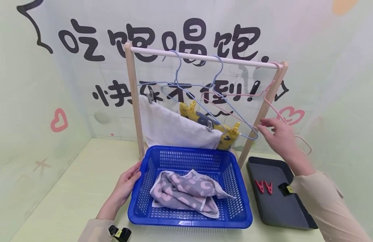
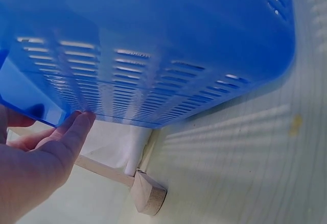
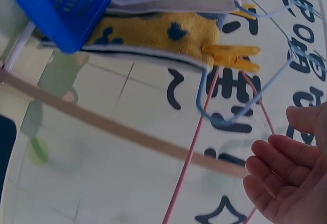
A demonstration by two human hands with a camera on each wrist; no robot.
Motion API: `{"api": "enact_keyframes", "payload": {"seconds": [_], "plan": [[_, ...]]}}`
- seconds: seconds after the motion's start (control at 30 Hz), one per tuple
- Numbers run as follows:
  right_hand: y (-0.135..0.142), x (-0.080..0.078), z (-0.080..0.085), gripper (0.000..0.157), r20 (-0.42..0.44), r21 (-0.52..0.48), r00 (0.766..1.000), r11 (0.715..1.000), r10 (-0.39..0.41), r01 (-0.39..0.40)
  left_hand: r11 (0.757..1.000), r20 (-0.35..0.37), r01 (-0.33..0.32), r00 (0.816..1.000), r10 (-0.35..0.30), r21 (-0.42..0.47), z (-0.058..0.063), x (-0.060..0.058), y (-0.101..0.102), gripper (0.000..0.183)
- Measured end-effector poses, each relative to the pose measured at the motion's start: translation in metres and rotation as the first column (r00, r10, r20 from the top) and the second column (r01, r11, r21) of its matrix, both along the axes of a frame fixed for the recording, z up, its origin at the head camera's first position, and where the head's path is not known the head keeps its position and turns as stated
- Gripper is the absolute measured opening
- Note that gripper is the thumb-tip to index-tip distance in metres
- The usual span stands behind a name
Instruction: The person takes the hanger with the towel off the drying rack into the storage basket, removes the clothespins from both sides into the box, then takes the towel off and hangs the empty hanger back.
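My left hand (image 1: 127, 183) rests at the left rim of a blue plastic basket (image 1: 189, 222), its fingers extended against the outside in the left wrist view. Inside the basket lies a crumpled grey-and-pink patterned cloth (image 1: 186, 191). My right hand (image 1: 278, 136) is raised by the rack's right post, next to a pink hanger (image 1: 244, 95) on the bar. Its fingers are loosely bent and hold nothing in the right wrist view. Two blue hangers (image 1: 176, 72) carry a white cloth (image 1: 174, 122) with grey clips and a yellow patterned cloth (image 1: 230, 139) with yellow clips.
The wooden rack (image 1: 133, 101) with its white bar (image 1: 198, 57) stands behind the basket. To the right a dark grey tray (image 1: 283, 215) holds red clips (image 1: 268, 187). A printed backdrop with large black characters surrounds the pale tabletop (image 1: 71, 188).
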State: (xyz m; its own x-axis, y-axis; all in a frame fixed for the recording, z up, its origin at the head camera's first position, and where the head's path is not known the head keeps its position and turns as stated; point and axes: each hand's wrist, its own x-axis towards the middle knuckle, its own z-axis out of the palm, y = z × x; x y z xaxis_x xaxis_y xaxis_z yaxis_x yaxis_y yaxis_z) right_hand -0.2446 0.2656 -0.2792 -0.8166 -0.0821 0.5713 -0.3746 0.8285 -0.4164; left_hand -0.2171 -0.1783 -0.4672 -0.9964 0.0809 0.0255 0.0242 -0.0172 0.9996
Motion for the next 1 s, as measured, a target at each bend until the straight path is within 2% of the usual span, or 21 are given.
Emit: {"api": "enact_keyframes", "payload": {"seconds": [0.23,0.4,0.53,0.7,0.8,1.0], "plan": [[-0.031,-0.028,0.0,0.027,0.072,-0.036,0.996,0.998,0.049,-0.046,1.0,0.003,-0.009,1.0,0.009,0.008,-0.001,0.001,0.0,0.046],[-0.044,-0.037,-0.004,0.017,0.018,-0.084,1.0,0.996,0.018,-0.017,1.0,0.016,-0.007,1.0,0.007,-0.002,-0.001,0.0,0.001,0.046],[-0.047,-0.038,-0.007,0.014,-0.016,-0.218,1.0,0.976,0.006,-0.009,1.0,0.02,-0.007,1.0,0.007,-0.004,-0.002,0.0,0.0,0.046],[-0.047,-0.035,-0.007,0.016,-0.077,-0.403,0.997,0.914,0.006,-0.036,1.0,0.011,-0.001,1.0,0.001,0.004,-0.002,-0.001,0.001,0.046],[-0.046,-0.031,-0.003,0.018,-0.117,-0.438,0.993,0.898,0.0,-0.051,1.0,0.008,0.0,1.0,0.0,0.004,-0.003,-0.001,0.001,0.046],[-0.037,-0.022,0.014,0.017,-0.176,-0.438,0.983,0.898,-0.05,-0.033,1.0,0.014,-0.004,1.0,0.004,-0.004,-0.003,-0.001,0.0,0.046]]}}
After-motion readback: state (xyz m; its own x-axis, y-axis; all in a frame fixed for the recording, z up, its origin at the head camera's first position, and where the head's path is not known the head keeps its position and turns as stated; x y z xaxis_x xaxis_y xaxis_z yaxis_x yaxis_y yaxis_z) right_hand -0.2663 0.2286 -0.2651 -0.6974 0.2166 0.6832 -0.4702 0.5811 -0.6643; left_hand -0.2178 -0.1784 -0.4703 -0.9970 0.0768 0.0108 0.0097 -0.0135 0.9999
